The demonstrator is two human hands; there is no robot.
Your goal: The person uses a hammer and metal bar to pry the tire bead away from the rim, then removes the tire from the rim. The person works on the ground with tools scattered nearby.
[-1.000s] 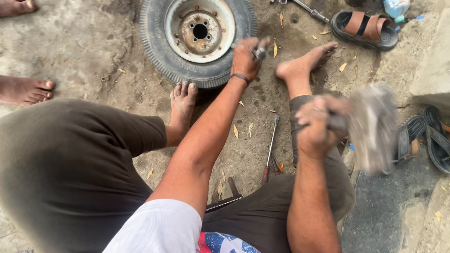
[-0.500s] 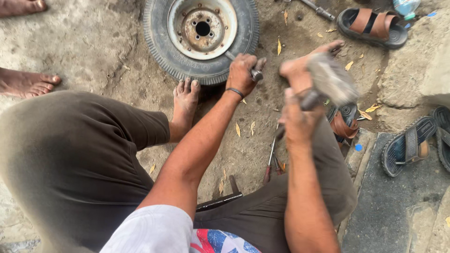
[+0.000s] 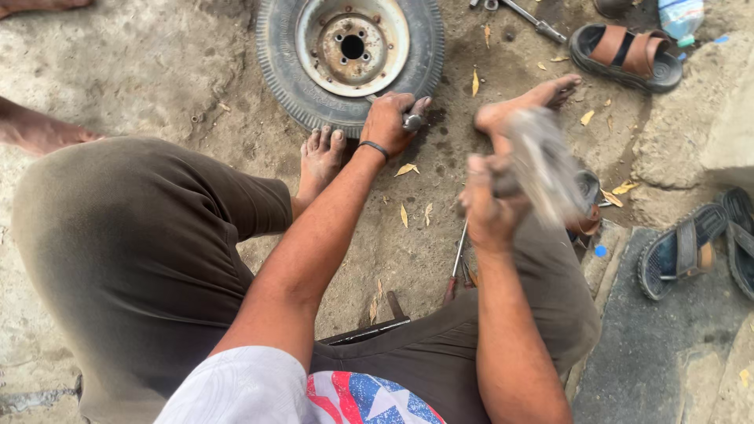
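At the tyre's (image 3: 283,67) five o'clock edge, the left hand (image 3: 386,122) pinches a metal tool (image 3: 413,121) while the right hand (image 3: 488,206) clenches a hammer (image 3: 542,169) (blurred).

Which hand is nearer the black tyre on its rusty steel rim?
Left. The left hand rests at the black tyre's lower edge, holding a metal tool against it; the right hand is apart, gripping a blurred hammer.

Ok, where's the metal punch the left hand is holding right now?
In the head view, the metal punch sits top centre in the left hand, tip against the tyre at its lower right edge.
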